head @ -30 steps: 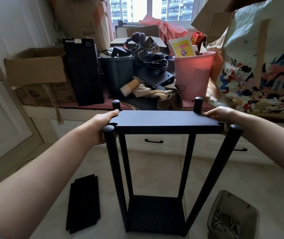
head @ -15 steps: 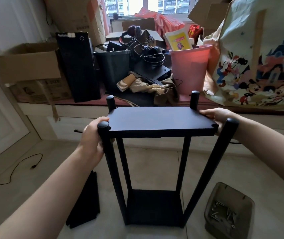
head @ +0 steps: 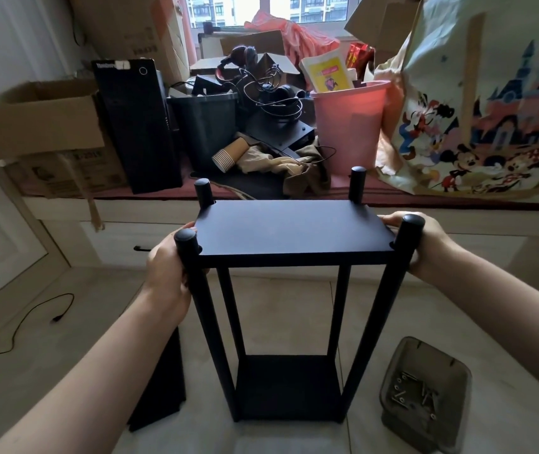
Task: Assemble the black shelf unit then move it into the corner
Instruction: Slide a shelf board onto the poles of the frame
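So the black metal shelf unit with four round posts is standing upright on the tiled floor, top panel seated near the post tops, bottom panel down low. Compared to a second ago, the left hand has slid off the panel edge and now wraps the near-left post, while the right hand grips the right edge by the near-right post. Looks to me like a carrying grip, so probably about to lift. A spare flat black panel lies on the floor at left, and a grey plastic tray of screws sits at right, so assembly may not be finished.
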The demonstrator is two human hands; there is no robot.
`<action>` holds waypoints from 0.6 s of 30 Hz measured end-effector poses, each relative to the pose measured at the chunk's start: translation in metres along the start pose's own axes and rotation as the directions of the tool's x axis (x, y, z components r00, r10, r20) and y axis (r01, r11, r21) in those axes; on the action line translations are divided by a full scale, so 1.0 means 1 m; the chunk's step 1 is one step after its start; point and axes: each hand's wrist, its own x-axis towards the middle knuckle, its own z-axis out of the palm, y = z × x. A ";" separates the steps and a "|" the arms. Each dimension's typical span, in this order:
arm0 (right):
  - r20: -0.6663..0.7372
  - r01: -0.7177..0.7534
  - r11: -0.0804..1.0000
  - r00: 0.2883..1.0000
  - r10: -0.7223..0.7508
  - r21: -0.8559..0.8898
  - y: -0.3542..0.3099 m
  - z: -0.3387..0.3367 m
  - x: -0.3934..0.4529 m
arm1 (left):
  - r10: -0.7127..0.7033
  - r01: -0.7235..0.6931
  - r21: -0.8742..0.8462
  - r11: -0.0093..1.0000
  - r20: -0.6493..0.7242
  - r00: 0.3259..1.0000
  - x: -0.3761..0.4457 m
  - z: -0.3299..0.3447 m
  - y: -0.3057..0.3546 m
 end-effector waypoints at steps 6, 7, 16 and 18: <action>-0.029 -0.022 1.000 0.999 0.022 -0.002 0.005 0.004 -0.001 | -0.013 0.015 0.103 0.995 -0.018 1.000 0.004 -0.012 -0.013; -0.030 -0.022 1.000 0.999 0.022 -0.008 0.007 0.004 0.000 | -0.012 0.014 0.108 0.994 -0.025 1.000 0.005 -0.014 -0.016; -0.036 -0.049 0.996 0.998 0.046 -0.075 0.023 -0.001 0.003 | -0.068 0.076 0.151 0.986 -0.057 0.996 0.007 -0.023 -0.034; -0.039 -0.051 0.996 0.998 0.049 -0.076 0.028 -0.002 0.006 | -0.074 0.081 0.156 0.984 -0.056 0.996 0.009 -0.024 -0.037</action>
